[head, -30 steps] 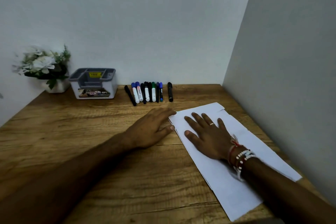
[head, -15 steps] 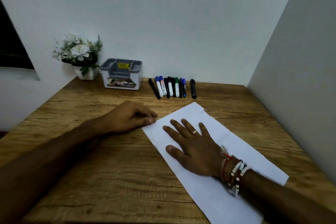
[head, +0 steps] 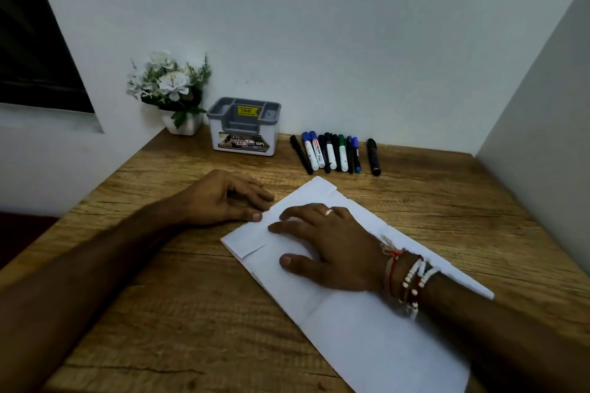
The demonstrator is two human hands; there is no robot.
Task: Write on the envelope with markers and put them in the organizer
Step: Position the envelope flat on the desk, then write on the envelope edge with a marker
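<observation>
Pinned envelope (head: 367, 329), untouched markers (head: 332, 153)
The envelope lies near right under the flat, open right grip (head: 332, 249); the left grip (head: 220, 198) rests empty beside it. Lifting off towards the far markers may let it skid

Left hand (head: 223, 198) palm down, fingers loosely curled; right hand (head: 329, 242) flat, fingers spread.

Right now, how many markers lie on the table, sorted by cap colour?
Black-capped markers: 6
Blue-capped markers: 3
Green-capped marker: 1
Total: 10 markers, though the tightly packed ones are hard to separate.
</observation>
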